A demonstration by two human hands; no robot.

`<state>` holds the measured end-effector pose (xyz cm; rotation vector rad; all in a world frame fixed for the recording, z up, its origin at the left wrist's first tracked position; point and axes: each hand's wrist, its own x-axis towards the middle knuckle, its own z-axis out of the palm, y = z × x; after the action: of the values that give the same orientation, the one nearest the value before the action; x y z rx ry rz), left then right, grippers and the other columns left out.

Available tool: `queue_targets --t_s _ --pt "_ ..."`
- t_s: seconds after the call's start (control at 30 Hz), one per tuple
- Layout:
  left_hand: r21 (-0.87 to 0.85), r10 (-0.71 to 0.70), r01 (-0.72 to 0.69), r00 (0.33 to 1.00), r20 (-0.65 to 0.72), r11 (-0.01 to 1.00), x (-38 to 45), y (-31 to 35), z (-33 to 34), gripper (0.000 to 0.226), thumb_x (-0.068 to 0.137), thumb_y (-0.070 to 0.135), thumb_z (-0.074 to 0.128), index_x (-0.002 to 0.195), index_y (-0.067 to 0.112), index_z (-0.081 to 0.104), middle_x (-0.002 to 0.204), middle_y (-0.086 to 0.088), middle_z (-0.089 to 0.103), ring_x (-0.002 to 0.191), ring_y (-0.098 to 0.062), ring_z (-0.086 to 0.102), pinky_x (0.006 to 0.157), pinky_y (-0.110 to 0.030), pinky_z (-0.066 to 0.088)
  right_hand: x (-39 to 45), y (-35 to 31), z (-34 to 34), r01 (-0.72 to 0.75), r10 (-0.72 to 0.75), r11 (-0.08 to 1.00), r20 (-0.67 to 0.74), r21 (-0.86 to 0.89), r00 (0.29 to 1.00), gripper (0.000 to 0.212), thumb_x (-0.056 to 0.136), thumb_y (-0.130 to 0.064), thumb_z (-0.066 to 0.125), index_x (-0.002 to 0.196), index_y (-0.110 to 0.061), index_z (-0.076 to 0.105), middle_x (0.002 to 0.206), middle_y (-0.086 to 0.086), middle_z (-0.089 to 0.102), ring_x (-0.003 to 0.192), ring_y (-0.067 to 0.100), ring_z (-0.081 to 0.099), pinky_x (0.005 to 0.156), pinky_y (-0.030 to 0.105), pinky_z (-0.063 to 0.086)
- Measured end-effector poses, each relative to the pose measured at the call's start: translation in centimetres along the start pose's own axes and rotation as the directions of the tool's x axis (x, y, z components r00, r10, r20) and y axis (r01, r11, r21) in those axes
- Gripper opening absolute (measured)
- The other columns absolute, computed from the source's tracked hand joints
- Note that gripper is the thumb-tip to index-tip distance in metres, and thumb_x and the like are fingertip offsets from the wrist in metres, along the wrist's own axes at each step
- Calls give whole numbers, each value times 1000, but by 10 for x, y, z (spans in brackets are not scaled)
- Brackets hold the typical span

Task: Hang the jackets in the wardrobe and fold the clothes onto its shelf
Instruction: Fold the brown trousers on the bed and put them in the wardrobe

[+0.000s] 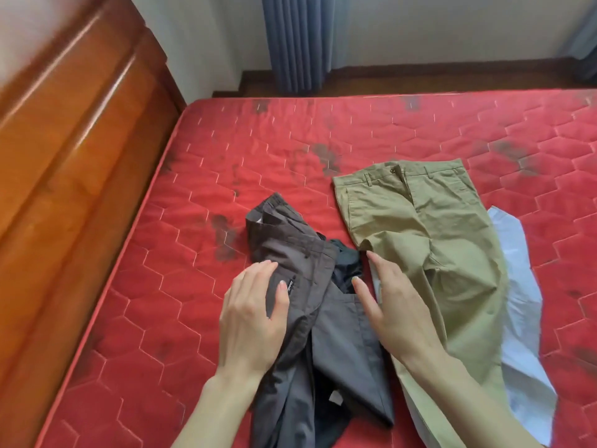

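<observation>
Clothes lay spread on a red mattress (226, 163) with no container holding any of them; four garments could be counted. One pair of grey trousers (300, 253) sat crumpled near the middle, its fabric smooth and thin with a small dark label on the seat, and one black garment (347, 266) showed bunched beneath it. One pair of olive-green trousers (420, 221) lay flat to the right, cotton-like with belt loops, a button at the waistband and soft creases. One pale blue garment (517, 286) stuck out from under their right edge. The left hand (255, 318) rested flat on the grey trousers, fingers straight and together, gripping nothing. The right hand (394, 305) lay over the inner edge of the olive-green trousers, its fingers also straight and holding nothing. The mattress was quilted in hexagons and carried dark smudges. A glossy wooden headboard (64, 173) stood at the left, and one blue pleated curtain (297, 40) hung beyond.
</observation>
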<state>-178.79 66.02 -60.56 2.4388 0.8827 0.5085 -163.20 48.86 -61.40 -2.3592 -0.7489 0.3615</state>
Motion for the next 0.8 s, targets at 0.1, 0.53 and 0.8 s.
queue_targets --t_s 0.1,0.53,0.8 --pt "-28 -25 27 998 63 999 20 -29 54 43 102 42 44 135 23 63 134 9 64 128 -12 54 109 -33 43 30 24 52 -104 96 985 59 140 994 59 102 -32 63 155 -15 44 147 0 57 137 16 52 111 32 43" --pt "-177 -227 286 928 294 942 59 -79 166 46 105 43 50 147 27 52 142 14 58 129 -10 54 109 -39 46 104 49 169 -470 487 560 189 682 853 58 103 -13 60 156 -19 38 133 -1 64 118 8 61 108 29 47" --pt "-387 -342 439 892 296 810 74 -87 156 50 101 60 50 141 31 55 131 19 63 107 26 52 93 1 35 104 17 185 -408 256 466 322 785 911 33 92 -35 66 111 -9 72 108 10 77 106 13 70 102 49 55"
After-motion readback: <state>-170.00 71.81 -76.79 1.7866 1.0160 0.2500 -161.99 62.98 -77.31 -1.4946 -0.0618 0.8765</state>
